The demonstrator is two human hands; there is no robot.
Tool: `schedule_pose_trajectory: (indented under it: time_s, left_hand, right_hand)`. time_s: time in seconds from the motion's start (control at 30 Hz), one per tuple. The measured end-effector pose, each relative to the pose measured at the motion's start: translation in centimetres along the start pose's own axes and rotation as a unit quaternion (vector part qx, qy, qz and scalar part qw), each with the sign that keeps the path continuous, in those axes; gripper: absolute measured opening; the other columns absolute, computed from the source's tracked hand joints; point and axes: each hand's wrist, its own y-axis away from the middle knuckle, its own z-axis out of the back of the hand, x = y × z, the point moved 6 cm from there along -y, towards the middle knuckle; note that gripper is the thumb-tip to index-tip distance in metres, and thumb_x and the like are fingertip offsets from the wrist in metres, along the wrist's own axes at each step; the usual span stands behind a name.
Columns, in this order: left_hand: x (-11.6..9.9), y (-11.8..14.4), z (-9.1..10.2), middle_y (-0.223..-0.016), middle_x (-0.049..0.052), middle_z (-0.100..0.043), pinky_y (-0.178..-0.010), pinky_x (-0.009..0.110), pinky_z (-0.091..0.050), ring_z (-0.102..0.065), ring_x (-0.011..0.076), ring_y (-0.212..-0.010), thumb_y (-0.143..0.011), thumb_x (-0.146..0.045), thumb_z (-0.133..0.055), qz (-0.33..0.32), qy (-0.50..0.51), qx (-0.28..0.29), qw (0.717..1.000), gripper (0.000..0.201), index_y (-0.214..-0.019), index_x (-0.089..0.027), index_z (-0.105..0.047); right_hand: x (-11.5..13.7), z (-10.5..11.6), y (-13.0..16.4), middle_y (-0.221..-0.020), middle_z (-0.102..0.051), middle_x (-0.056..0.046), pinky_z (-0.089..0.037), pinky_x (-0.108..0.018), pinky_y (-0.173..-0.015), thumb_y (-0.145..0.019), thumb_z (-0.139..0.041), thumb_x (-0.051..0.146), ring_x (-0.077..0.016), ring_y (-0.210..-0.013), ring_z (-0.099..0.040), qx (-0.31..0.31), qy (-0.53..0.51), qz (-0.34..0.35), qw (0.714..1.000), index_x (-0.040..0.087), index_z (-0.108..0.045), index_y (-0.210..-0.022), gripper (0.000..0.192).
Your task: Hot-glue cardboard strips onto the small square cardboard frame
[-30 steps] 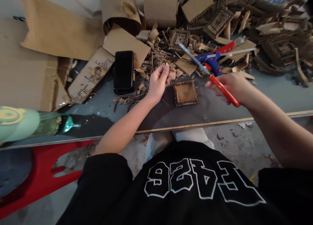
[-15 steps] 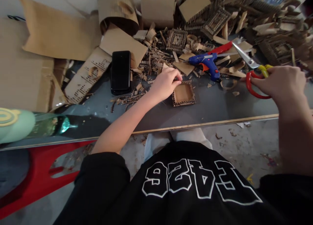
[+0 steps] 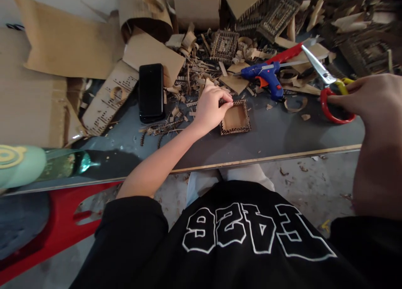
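Note:
On the dark tabletop sits a small square cardboard box (image 3: 236, 116) with low corrugated walls and a flat brown floor. My left hand (image 3: 212, 107) is at its far left corner, thumb and fingers pinched on the wall there; the fingers partly cover that corner. Over at the right, my right hand (image 3: 370, 96) grips a pair of scissors (image 3: 337, 109) with one red and one yellow handle loop. The blades point away and to the left, and look nearly closed. A blue glue gun (image 3: 265, 75) lies between the two hands, beyond the box.
A black phone (image 3: 151, 92) lies left of my left hand. Cardboard scraps (image 3: 191, 71), sheets (image 3: 72, 50) and corrugated square pieces (image 3: 224, 45) crowd the back. A green bottle (image 3: 25, 163) lies at the left front. The table edge (image 3: 270, 158) runs before me; a red chair (image 3: 59, 226) stands below.
My right hand has shifted slightly to the right with the scissors. My left hand stays at the box corner. The whole view has moved a little.

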Motion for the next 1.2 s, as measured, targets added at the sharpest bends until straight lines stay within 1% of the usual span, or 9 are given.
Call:
schedule_pose_trajectory:
  time_s: [0.1,0.17,0.23,0.33,0.53,0.67,0.8,0.93,1.2]
  left_hand:
    - [0.5,0.2,-0.2,-0.101,0.004,-0.082,-0.107,0.051,-0.06,-0.074,0.028,-0.109,-0.087,-0.011,-0.081,0.006,0.0,-0.013,1.0,0.015,-0.084,-0.023,-0.074]
    - [0.9,0.2,-0.4,-0.099,0.004,-0.082,-0.106,0.051,-0.061,-0.074,0.0283,-0.11,-0.086,-0.009,-0.082,0.019,0.001,-0.018,1.0,0.016,-0.085,-0.023,-0.075]
    - [1.1,0.3,-0.6,-0.099,0.004,-0.082,-0.107,0.052,-0.06,-0.074,0.0282,-0.11,-0.086,-0.008,-0.083,0.033,0.004,-0.02,0.999,0.016,-0.085,-0.023,-0.077]
    - [1.1,0.2,-0.4,-0.103,0.003,-0.084,-0.113,0.054,-0.056,-0.075,0.0275,-0.111,-0.086,-0.014,-0.087,0.037,0.006,-0.02,0.999,0.013,-0.083,-0.024,-0.08]
    - [1.0,0.1,2.6,-0.12,0.006,-0.083,-0.111,0.044,-0.058,-0.073,0.026,-0.121,-0.102,-0.039,-0.074,0.018,0.036,-0.027,0.999,0.016,-0.109,-0.027,-0.082]
    - [1.1,0.1,4.5,-0.126,0.006,-0.08,-0.114,0.048,-0.056,-0.067,0.0287,-0.129,-0.104,-0.037,-0.064,-0.037,-0.002,-0.018,0.999,0.02,-0.109,-0.029,-0.082]
    - [1.2,0.7,3.7,-0.129,0.005,-0.077,-0.119,0.059,-0.052,-0.066,0.0322,-0.129,-0.096,-0.028,-0.062,-0.1,-0.059,0.021,0.993,0.021,-0.1,-0.028,-0.083]
    - [1.4,1.5,2.7,-0.131,0.006,-0.077,-0.115,0.057,-0.054,-0.066,0.0327,-0.131,-0.093,-0.026,-0.06,-0.115,-0.07,0.034,0.99,0.022,-0.098,-0.026,-0.081]
    - [1.1,2.5,2.9,-0.132,0.013,-0.076,-0.117,0.052,-0.052,-0.067,0.0335,-0.128,-0.096,-0.05,-0.064,-0.112,-0.054,0.028,0.992,0.052,-0.138,-0.02,-0.067]
  right_hand:
    - [2.9,3.0,3.3,-0.136,-0.07,-0.03,-0.043,-0.049,-0.09,-0.096,-0.078,0.052,-0.0354,-0.126,-0.063,-0.054,-0.032,-0.049,0.997,0.011,-0.076,-0.136,0.057]
    - [6.0,5.0,5.7,-0.137,-0.07,-0.026,-0.044,-0.051,-0.105,-0.096,-0.079,0.04,-0.0367,-0.135,-0.06,-0.14,-0.111,-0.002,0.984,0.014,-0.076,-0.135,0.047]
    - [10.2,5.8,7.7,-0.139,-0.069,-0.025,-0.043,-0.049,-0.116,-0.1,-0.069,0.032,-0.0357,-0.14,-0.058,-0.159,-0.179,0.151,0.959,0.011,-0.076,-0.13,0.037]
    - [15.6,5.2,9.6,-0.137,-0.071,-0.019,-0.045,-0.049,-0.116,-0.107,-0.054,0.03,-0.034,-0.134,-0.059,-0.118,-0.239,0.332,0.905,0.017,-0.076,-0.116,0.028]
    - [21.8,3.0,9.4,-0.124,-0.074,-0.013,-0.051,-0.051,-0.106,-0.105,-0.05,0.031,-0.0348,-0.121,-0.063,-0.105,-0.258,0.424,0.861,0.024,-0.076,-0.111,0.028]
    - [23.8,2.0,8.9,-0.121,-0.077,-0.012,-0.053,-0.05,-0.101,-0.103,-0.053,0.031,-0.0352,-0.12,-0.064,-0.095,-0.23,0.464,0.85,0.025,-0.08,-0.113,0.03]
    - [24.6,1.4,8.8,-0.121,-0.078,-0.013,-0.053,-0.05,-0.1,-0.103,-0.05,0.028,-0.0355,-0.118,-0.065,-0.084,-0.204,0.48,0.849,0.022,-0.082,-0.11,0.033]
    - [25.0,1.4,9.1,-0.116,-0.079,-0.013,-0.051,-0.05,-0.1,-0.103,-0.048,0.025,-0.0351,-0.115,-0.066,-0.101,-0.188,0.476,0.853,0.022,-0.082,-0.106,0.034]
    - [25.1,1.5,9.7,-0.112,-0.078,-0.013,-0.049,-0.045,-0.096,-0.098,-0.051,0.019,-0.0335,-0.112,-0.067,-0.1,-0.15,0.465,0.867,0.02,-0.079,-0.104,0.028]
